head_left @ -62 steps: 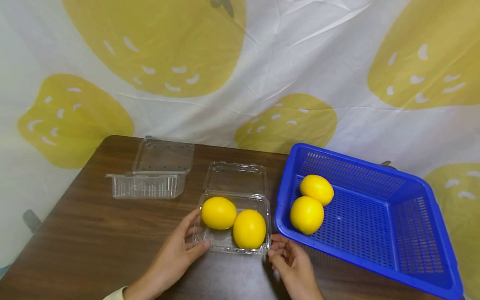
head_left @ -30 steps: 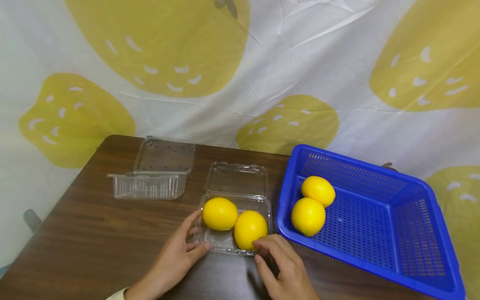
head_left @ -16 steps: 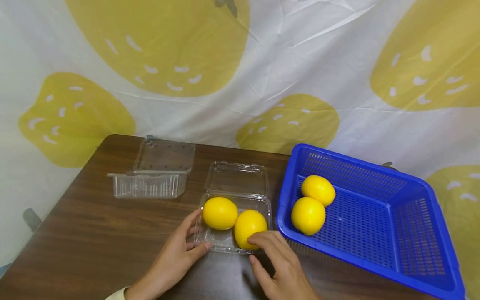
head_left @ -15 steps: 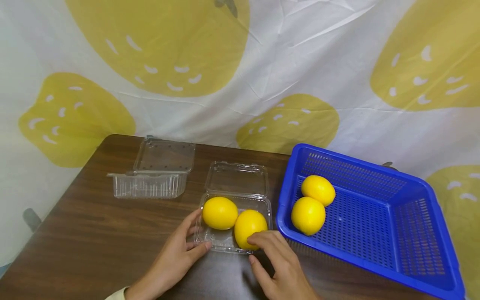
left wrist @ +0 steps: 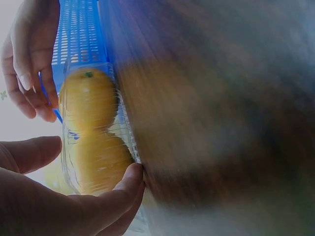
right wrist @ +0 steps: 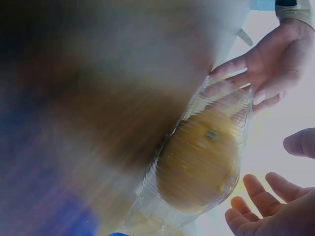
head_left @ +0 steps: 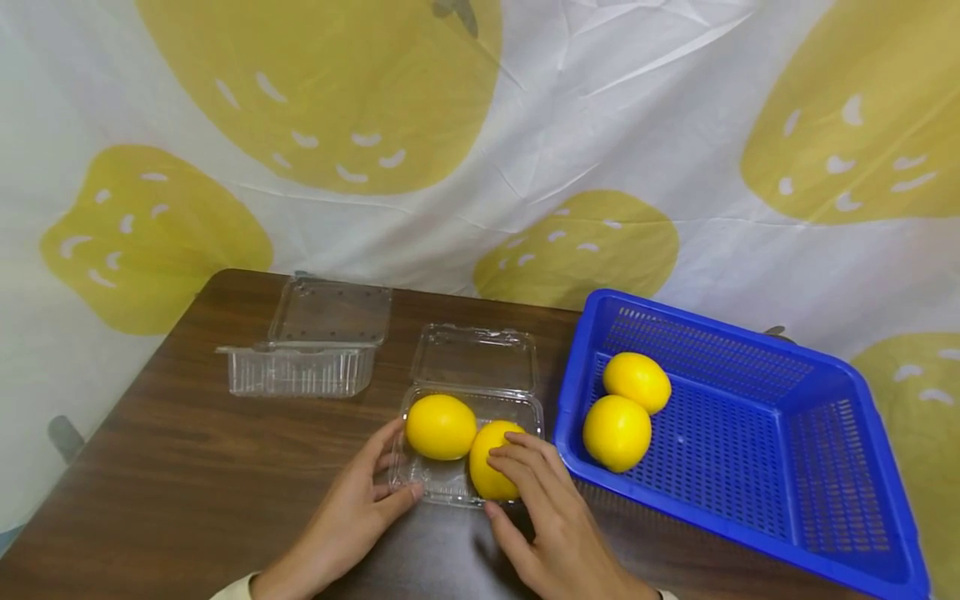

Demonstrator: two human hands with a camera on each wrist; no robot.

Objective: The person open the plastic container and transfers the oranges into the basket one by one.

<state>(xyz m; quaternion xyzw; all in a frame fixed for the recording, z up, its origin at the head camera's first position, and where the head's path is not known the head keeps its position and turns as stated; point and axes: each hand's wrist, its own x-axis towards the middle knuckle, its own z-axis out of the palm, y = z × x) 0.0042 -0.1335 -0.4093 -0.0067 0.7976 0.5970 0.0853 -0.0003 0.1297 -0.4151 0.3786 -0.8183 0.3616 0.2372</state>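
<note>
A clear plastic clamshell container (head_left: 444, 482) lies with its lid folded back, holding two yellow citrus fruits. My left hand (head_left: 348, 512) grips its left side, thumb at the near corner and fingers along the wall, as the left wrist view also shows. The left fruit (head_left: 441, 427) sits by that hand; the right fruit (head_left: 487, 475) touches it and is partly hidden under my right hand (head_left: 551, 517). The right hand's fingers are spread and slightly bent over that fruit. In the right wrist view, those fingertips (right wrist: 251, 182) hover beside the container wall, holding nothing.
A blue plastic basket (head_left: 712, 458) stands close on the right, with two more yellow fruits (head_left: 617, 433) at its left end. A second clamshell container (head_left: 300, 372), lid folded back, lies further left on the brown table (head_left: 165, 467). Behind hangs a fruit-print cloth (head_left: 420, 233).
My right hand has moved from beside the container's near-right corner up and left, over the right fruit, its fingers spreading further. The left hand and container stay put.
</note>
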